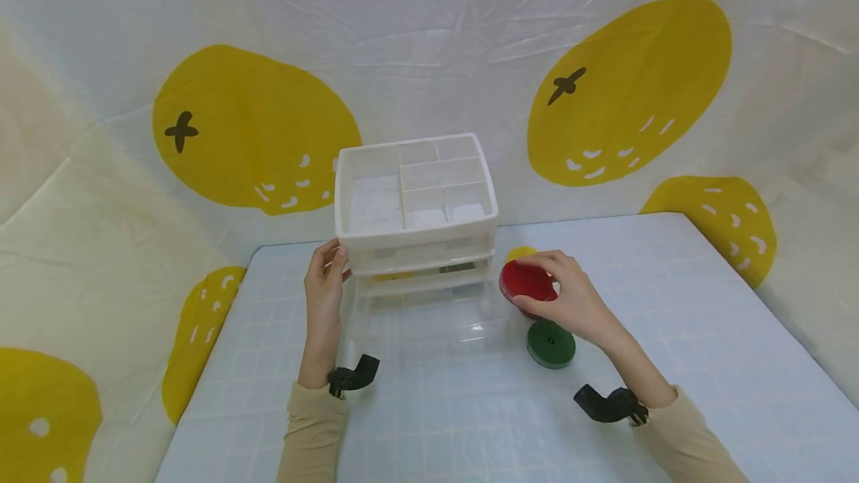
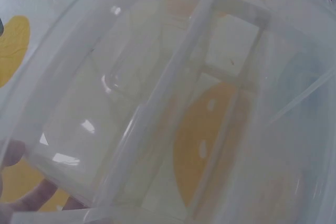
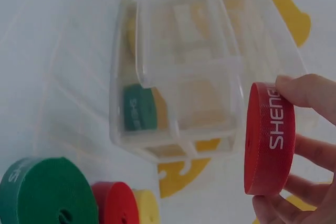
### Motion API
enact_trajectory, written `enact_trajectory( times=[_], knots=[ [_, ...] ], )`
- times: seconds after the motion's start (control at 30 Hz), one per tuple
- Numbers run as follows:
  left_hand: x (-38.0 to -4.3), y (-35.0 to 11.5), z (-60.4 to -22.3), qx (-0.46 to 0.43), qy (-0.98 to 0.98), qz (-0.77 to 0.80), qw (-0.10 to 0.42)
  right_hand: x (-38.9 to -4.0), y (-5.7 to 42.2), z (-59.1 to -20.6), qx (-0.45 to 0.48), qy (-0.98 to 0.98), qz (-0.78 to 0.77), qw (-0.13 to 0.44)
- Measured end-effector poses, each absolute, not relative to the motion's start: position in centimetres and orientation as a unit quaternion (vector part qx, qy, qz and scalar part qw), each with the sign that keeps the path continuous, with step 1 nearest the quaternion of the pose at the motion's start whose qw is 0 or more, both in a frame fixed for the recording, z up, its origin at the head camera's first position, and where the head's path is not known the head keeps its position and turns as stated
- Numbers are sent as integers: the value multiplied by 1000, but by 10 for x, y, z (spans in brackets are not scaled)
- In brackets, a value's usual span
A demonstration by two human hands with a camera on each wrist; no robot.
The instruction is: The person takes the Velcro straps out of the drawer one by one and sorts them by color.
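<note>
A red roll of strap tape (image 3: 270, 140) with white lettering stands on edge in my right hand (image 1: 567, 297), pinched between thumb and fingers. It is just right of a white and clear drawer organizer (image 1: 416, 233). My left hand (image 1: 325, 285) touches the organizer's left front corner, its fingers spread along the side. Below the upper levels, a clear drawer (image 1: 423, 319) juts out toward me. Through the clear plastic show a green roll (image 3: 140, 107) and something yellow (image 1: 394, 276).
On the table right of the organizer lie a green roll (image 1: 550, 343), another red roll (image 3: 115, 203) and a yellow roll (image 1: 521, 253). The organizer's top is a divided tray (image 1: 376, 200). A white cloth (image 1: 463, 58) with yellow fruit prints hangs behind.
</note>
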State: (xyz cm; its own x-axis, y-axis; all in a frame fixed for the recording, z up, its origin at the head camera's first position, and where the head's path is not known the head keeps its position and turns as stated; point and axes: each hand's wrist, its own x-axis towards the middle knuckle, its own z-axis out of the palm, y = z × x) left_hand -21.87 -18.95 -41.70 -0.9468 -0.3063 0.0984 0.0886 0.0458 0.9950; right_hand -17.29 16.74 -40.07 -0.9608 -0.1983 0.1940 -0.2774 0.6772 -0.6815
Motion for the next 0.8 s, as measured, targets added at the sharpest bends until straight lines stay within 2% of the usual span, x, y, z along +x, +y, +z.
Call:
enact_trajectory(
  times=[0.4,0.8],
  knots=[
    [-217,-189,-416,68,-709,-687,145,-167,219,-415,68,-923,371,71],
    [-217,-190,-416,72,-708,-690,137,-183,247,-446,12,-930,362,58]
  ],
)
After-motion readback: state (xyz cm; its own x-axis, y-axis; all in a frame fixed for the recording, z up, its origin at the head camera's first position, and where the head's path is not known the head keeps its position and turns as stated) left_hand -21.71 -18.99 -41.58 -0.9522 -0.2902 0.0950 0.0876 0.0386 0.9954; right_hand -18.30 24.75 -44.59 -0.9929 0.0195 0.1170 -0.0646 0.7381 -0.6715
